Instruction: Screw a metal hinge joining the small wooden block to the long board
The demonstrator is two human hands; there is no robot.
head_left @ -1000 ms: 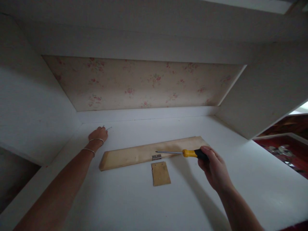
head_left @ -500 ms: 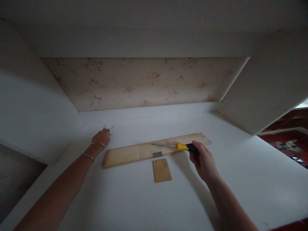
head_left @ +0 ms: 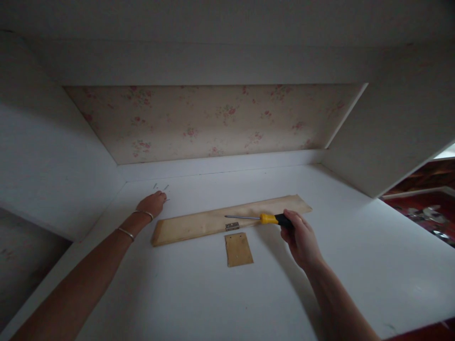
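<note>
My right hand is wrapped round the black end of a yellow-and-black screwdriver, its shaft pointing left above a long beige board. At the back left of the white surface, my left hand has its fingertips pinched together low down. A thin, small screw-like piece sticks out at those fingertips. Just beyond them lie loose small screws. Against the board's front edge sits a small metal hinge. A small tan wooden plate with two holes lies in front of it.
White panels enclose the white surface on the left and on the right. Behind it is a floral-patterned back panel with a low white ledge. A dark overhang spans the top. Red patterned fabric shows beyond the right edge.
My left hand has shifted slightly to the right, and the thin piece at its fingertips moved with it. The screwdriver in my right hand has dipped a little at the tip.
</note>
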